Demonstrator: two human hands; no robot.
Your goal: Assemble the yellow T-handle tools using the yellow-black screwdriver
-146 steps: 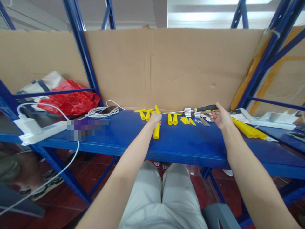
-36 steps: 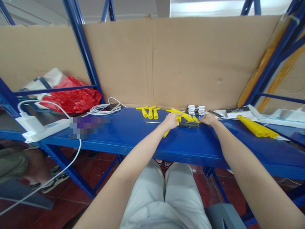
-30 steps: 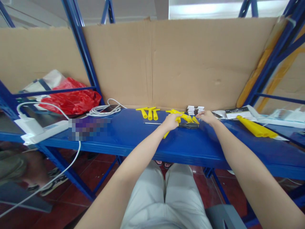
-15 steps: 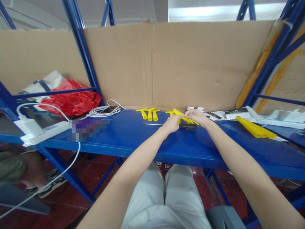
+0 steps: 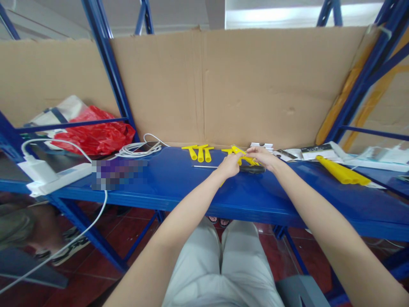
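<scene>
My left hand is closed around a yellow T-shaped plastic handle; a bit of yellow also shows below the palm. Close beside it, my right hand has its fingertips bent in at the head of that handle, and what they pinch is too small to make out. Under the hands lies a screwdriver with a black grip and a long thin metal shaft pointing left. More yellow pieces lie behind and between the hands, partly hidden. Several matching yellow T-shaped handles stand in a row to the left.
The blue shelf is backed by cardboard. At left are a power strip, a coiled white cable and a red plastic bag. At right lie yellow tapered pieces and papers. Another person's leg shows lower left.
Both hands stay at nearly the same place. The right fingers shift very slightly, and a yellow end beside the right hand no longer shows.
</scene>
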